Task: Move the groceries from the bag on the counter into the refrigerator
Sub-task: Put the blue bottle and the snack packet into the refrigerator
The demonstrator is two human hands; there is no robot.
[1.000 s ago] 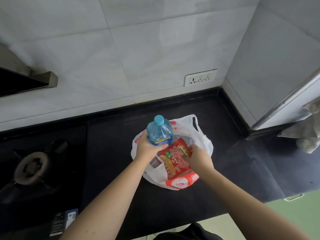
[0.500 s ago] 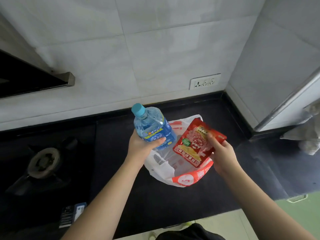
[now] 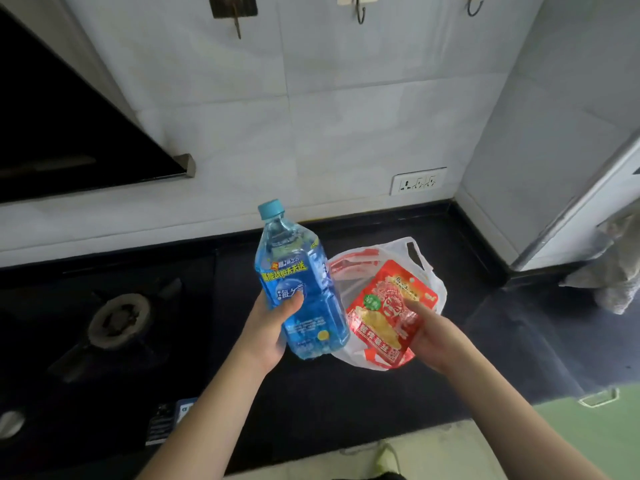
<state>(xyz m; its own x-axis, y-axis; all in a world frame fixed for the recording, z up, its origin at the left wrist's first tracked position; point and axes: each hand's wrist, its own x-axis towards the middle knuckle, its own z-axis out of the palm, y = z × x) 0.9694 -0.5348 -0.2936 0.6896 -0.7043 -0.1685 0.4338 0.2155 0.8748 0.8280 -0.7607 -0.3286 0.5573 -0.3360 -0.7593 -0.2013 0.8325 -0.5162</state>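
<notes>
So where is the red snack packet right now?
In the head view, the flat red foil snack packet is right of centre, held by the right hand above the white plastic bag, beside the blue plastic bottle.

You are standing in a home kitchen. Left of your fingers (image 3: 294, 299) a gas burner (image 3: 119, 320) sits sunk in the black counter (image 3: 346, 403), and above it slopes the dark glass of a range hood (image 3: 69, 133). Beyond your fingers rises a wall of pale tiles (image 3: 311, 133) with a white power socket (image 3: 418, 181) low on it and small hooks (image 3: 360, 12) high up. Far right of your fingers a grey cloth (image 3: 613, 282) hangs near a white appliance edge (image 3: 588, 209).
</notes>
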